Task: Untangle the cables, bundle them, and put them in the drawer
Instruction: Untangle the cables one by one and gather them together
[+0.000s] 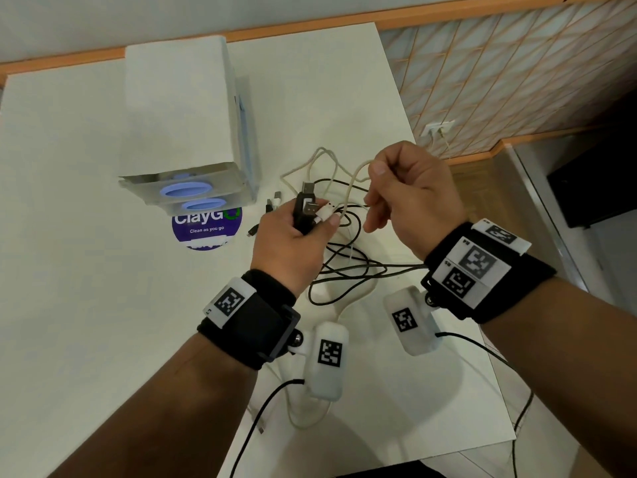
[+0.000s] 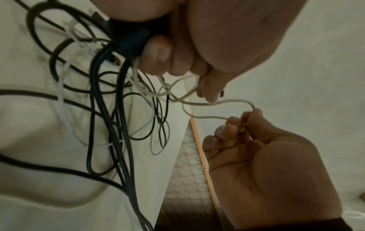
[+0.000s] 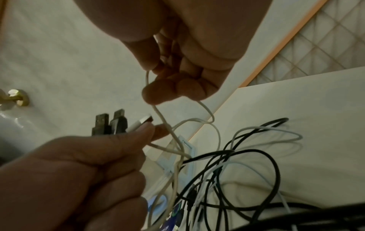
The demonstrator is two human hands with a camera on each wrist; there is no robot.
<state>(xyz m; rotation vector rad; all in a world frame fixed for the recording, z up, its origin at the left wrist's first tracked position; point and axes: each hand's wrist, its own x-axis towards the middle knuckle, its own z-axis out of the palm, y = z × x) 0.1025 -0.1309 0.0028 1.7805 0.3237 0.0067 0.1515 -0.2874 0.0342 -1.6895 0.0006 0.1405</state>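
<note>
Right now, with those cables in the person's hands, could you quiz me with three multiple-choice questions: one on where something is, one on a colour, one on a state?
1. Where does the white drawer unit stand?
A. on the table, left of the cable tangle
B. on the floor
C. in the person's lap

2. What colour is the cable that the right hand pinches?
A. red
B. white
C. green

3. How are the plug ends in the left hand?
A. lying loose on the table
B. inside a drawer
C. gripped together in the fist

Answers:
1. A: the head view shows it on the white table beside the tangle.
2. B: a pale loop runs from the fingertips.
3. C: fingers curl round the plugs.
</note>
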